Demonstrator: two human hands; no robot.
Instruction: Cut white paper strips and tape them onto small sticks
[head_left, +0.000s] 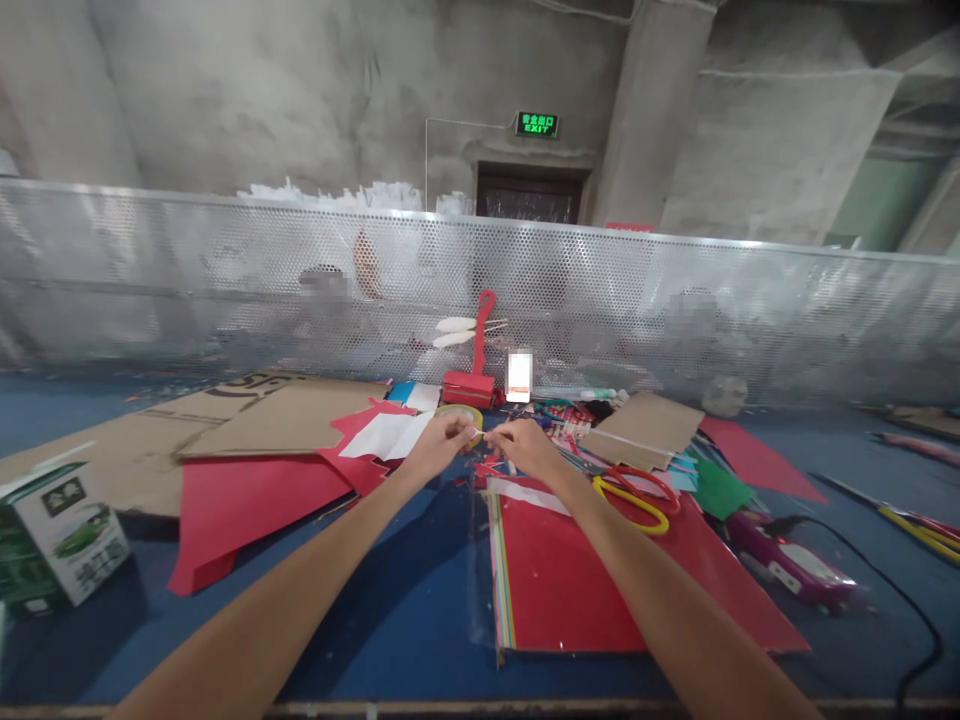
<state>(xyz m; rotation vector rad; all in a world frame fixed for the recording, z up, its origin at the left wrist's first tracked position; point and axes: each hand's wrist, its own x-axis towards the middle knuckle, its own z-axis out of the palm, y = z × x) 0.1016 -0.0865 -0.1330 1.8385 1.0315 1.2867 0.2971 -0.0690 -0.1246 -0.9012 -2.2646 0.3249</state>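
My left hand [437,448] and my right hand [526,446] meet over the middle of the table, fingertips pinched. Between them runs a small thin white piece [481,432], too small to name for sure. Just behind my left fingers lies a yellowish roll of tape [471,412]. White paper [386,436] on cut red paper is left of that hand. Under my right forearm rests a pack of coloured paper [559,590], red on top. Scissors [651,520] with yellow and red handles lie beside that forearm.
Cardboard sheets [255,425] and a green-white carton [71,540] are at left. Beyond my hands stand a red paper form [469,388] and a bright phone [519,376]. A purple device [787,565] with a black cable sits at right. A perforated metal panel [405,270] bounds the back.
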